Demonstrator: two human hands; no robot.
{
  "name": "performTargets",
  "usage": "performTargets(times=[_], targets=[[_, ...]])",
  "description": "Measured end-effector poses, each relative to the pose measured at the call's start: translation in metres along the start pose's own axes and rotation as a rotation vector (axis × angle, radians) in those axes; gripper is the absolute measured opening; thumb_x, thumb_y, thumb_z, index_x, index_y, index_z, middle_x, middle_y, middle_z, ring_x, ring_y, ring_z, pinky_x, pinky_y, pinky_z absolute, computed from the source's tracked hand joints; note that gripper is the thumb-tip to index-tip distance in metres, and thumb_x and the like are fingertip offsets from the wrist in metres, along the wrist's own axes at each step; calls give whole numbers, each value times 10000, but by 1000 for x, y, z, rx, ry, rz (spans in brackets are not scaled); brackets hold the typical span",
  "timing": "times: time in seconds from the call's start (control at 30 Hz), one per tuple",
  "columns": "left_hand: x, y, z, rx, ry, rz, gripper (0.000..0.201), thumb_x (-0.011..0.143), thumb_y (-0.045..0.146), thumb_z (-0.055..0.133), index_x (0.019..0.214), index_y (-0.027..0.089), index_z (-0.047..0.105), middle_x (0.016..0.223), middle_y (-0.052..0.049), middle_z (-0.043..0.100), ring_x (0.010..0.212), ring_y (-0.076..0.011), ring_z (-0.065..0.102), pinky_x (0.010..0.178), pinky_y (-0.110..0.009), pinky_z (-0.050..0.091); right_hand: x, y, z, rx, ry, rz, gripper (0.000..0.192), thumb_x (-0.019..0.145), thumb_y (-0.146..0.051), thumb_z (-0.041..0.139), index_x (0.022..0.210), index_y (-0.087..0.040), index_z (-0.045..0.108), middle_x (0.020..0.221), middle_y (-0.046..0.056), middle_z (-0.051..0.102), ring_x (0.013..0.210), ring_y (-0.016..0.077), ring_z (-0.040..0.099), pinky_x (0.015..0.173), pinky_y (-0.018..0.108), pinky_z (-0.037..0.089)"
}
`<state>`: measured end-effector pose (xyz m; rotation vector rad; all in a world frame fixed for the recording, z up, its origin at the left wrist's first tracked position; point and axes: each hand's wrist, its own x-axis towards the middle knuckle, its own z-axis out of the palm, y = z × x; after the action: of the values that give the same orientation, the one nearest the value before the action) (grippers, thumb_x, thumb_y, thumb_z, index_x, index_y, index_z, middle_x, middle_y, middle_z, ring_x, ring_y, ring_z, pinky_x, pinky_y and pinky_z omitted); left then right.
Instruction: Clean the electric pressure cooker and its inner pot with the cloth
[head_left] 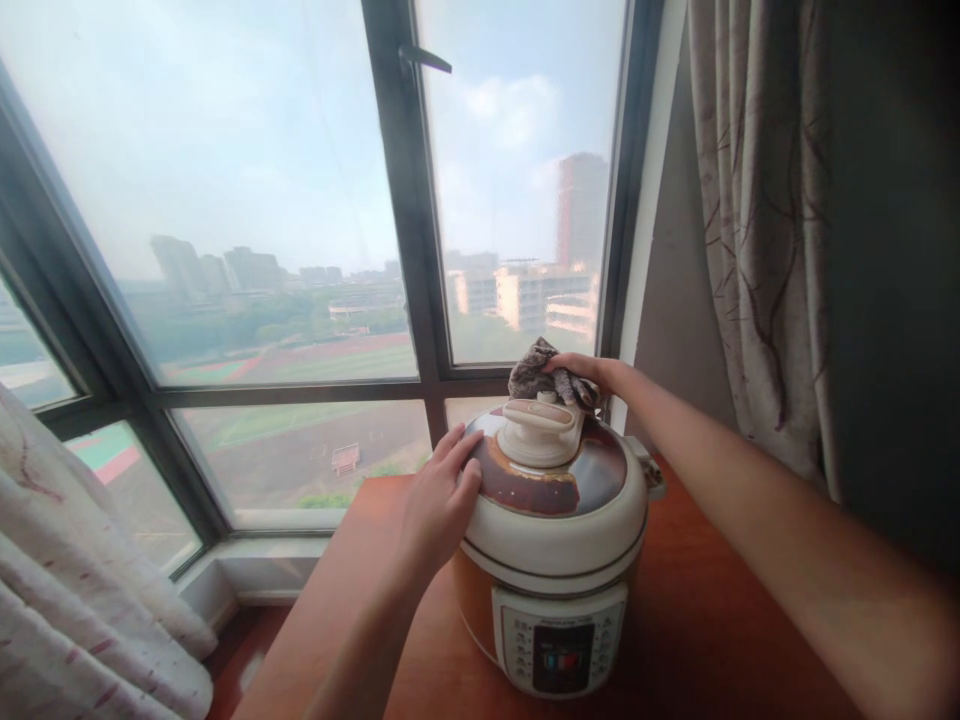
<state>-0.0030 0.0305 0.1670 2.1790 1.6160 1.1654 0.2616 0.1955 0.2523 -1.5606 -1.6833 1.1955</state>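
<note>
An electric pressure cooker [555, 545] with a cream rim, a brown glossy lid top and a front control panel stands upright before me. On its lid rises a cream handle [538, 420]. My left hand [442, 490] lies against the lid's left edge, fingers stretched out and holding nothing. Behind the handle, at the lid's far side, my right hand [589, 372] grips a crumpled grey-brown cloth [534, 372]. The cloth touches the back of the lid; part of it is hidden behind the handle.
The cooker stands on a reddish-brown wooden table [322, 620]. Beyond it is a dark-framed window [431, 300] with a handle [426, 58]. Patterned curtains hang at the right [765, 230] and lower left [67, 570]. A side lug [649, 468] sticks out from the cooker's right.
</note>
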Motion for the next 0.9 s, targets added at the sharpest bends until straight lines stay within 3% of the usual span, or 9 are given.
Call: performTargets(times=[0.1, 0.3, 0.53, 0.67, 0.8, 0.9], targets=[[0, 0, 0, 1, 9, 13, 515, 978, 392, 336, 1394, 225, 589, 1567, -89, 443, 1378, -289, 487, 1137, -475, 389, -19, 13, -11, 73, -46, 80, 206, 870, -336, 555, 793, -168, 646, 618, 77, 704, 498, 190, 646, 492, 277, 546], [0, 6, -1, 7, 18, 9, 529, 967, 361, 317, 1388, 200, 593, 1559, -110, 450, 1381, -289, 485, 1131, -472, 389, -69, 47, -30, 214, -84, 90, 163, 817, -226, 562, 897, -149, 681, 771, 104, 764, 615, 196, 704, 563, 247, 575], [1, 8, -1, 26, 15, 13, 541, 963, 361, 308, 1389, 189, 593, 1562, -119, 445, 1382, -286, 484, 1129, -464, 389, -119, 66, -27, 329, -134, -204, 423, 729, -236, 689, 1150, -192, 699, 1102, 76, 764, 993, 240, 716, 830, 280, 583], [1, 7, -1, 27, 22, 18, 539, 966, 367, 309, 1389, 193, 593, 1561, -116, 446, 1377, -290, 489, 1123, -467, 395, -116, 62, -12, 158, -105, -302, 403, 730, -358, 747, 1089, -175, 726, 1108, 81, 756, 1092, 289, 667, 958, 369, 536], [1, 7, 0, 32, 21, 20, 537, 966, 369, 311, 1387, 195, 596, 1559, -113, 449, 1377, -291, 489, 1122, -463, 400, -90, 54, 0, -42, -14, -506, 403, 746, -307, 719, 1134, -198, 713, 1214, 56, 720, 1176, 295, 606, 1073, 407, 440], [1, 7, 0, 35, 21, 20, 536, 965, 365, 313, 1386, 192, 596, 1554, -116, 454, 1387, -288, 479, 1126, -457, 399, -68, 46, 4, -168, 62, -483, 290, 788, -240, 657, 1065, -186, 721, 1187, 63, 725, 1163, 291, 602, 1064, 390, 432]])
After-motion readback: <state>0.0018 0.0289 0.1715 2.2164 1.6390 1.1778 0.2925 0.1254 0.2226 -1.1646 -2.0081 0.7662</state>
